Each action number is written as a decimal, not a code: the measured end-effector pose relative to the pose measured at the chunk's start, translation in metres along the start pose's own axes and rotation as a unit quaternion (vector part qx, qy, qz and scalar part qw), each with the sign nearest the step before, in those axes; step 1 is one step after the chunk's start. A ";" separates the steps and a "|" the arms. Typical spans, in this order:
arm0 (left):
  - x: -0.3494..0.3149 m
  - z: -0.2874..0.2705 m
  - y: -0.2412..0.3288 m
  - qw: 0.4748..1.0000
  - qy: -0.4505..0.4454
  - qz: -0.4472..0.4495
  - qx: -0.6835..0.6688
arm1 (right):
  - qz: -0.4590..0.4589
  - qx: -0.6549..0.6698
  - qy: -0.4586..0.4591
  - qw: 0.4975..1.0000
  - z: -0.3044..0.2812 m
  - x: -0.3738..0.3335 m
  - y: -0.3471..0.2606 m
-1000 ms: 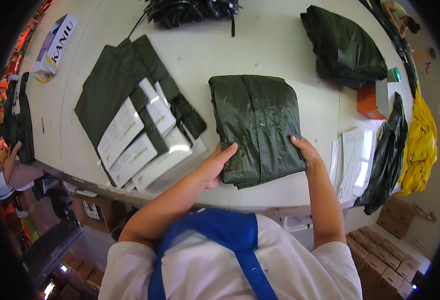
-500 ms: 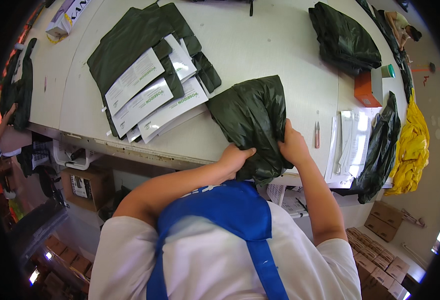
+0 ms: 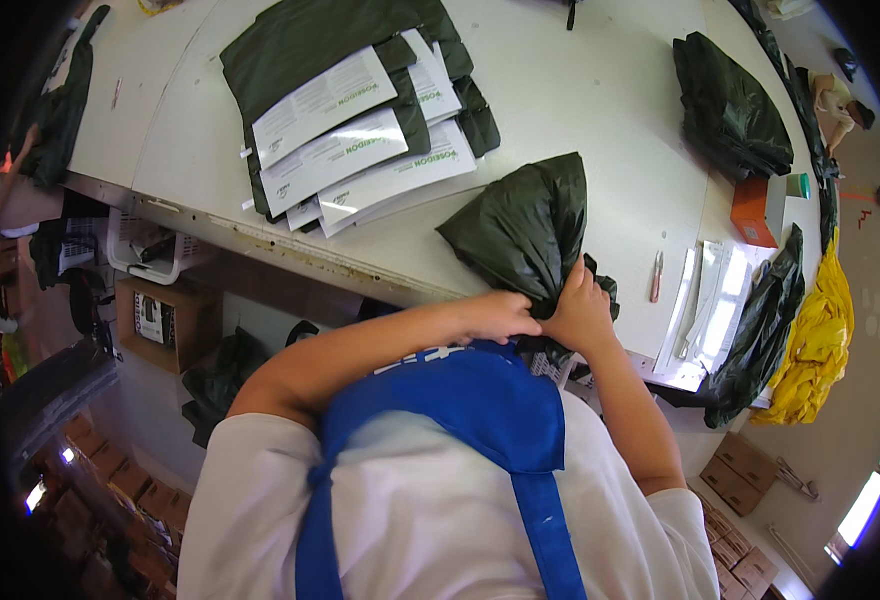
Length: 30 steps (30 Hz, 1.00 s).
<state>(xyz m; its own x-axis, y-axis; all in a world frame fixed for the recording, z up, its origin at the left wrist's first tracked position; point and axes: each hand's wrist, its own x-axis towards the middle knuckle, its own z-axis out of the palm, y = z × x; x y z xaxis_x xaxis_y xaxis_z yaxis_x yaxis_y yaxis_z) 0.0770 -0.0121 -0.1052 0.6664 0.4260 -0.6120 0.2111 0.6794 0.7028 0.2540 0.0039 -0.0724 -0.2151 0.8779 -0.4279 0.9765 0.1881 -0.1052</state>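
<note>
At one o'clock, the left hand (image 3: 500,317) and right hand (image 3: 582,308) have fingers grasping the glossy dark-green plastic bundle (image 3: 525,220) low down, probably to gather loose folds, at the white desk (image 3: 600,100)'s near edge.

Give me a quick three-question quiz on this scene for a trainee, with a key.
1. True or false: the white printed sheets lie to the left of the dark green bundle.
2. Multiple choice: what colour is the face of the box standing on the right side of the worktable? A) blue B) orange C) black
3. Open: at which end of the dark green bundle are the left hand and the right hand?

Key: 1. True. 2. B. 3. The end nearest the wearer's body.
</note>
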 end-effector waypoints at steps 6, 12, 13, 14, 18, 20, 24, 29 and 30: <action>-0.021 -0.026 0.027 0.825 0.359 0.344 0.268 | 0.018 -0.001 0.005 1.000 -0.006 -0.002 -0.008; 0.009 -0.042 0.040 0.742 0.313 0.390 0.447 | 0.012 -0.008 0.019 1.000 -0.006 -0.002 -0.008; 0.010 -0.044 0.040 0.736 0.306 0.404 0.448 | 0.011 -0.005 0.018 1.000 -0.006 -0.002 -0.007; 0.012 -0.045 0.040 0.731 0.299 0.418 0.449 | 0.011 -0.002 0.017 1.000 -0.006 -0.001 -0.005; -0.006 -0.046 0.043 0.745 0.297 0.437 0.407 | 0.004 0.009 0.026 1.000 -0.004 0.002 -0.003; -0.036 -0.050 0.045 0.773 0.296 0.408 0.385 | 0.006 0.008 0.020 1.000 -0.005 0.002 -0.002; -0.115 -0.085 0.006 0.793 0.095 -0.067 0.598 | 0.014 0.017 -0.001 1.000 -0.008 0.005 -0.004; -0.160 -0.139 0.011 0.838 0.344 0.044 0.421 | 0.021 0.020 0.011 1.000 -0.001 -0.001 -0.012; -0.154 -0.154 0.019 0.793 0.460 0.145 0.373 | 0.020 0.018 0.008 1.000 -0.001 0.001 -0.014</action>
<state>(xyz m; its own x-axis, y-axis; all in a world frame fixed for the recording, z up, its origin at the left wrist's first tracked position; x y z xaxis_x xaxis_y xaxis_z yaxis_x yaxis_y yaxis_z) -0.1312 0.0273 -0.0535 0.0329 0.9882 -0.1496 0.7366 0.0772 0.6719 0.2398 0.0020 -0.0706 -0.1761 0.8912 -0.4180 0.9831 0.1377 -0.1205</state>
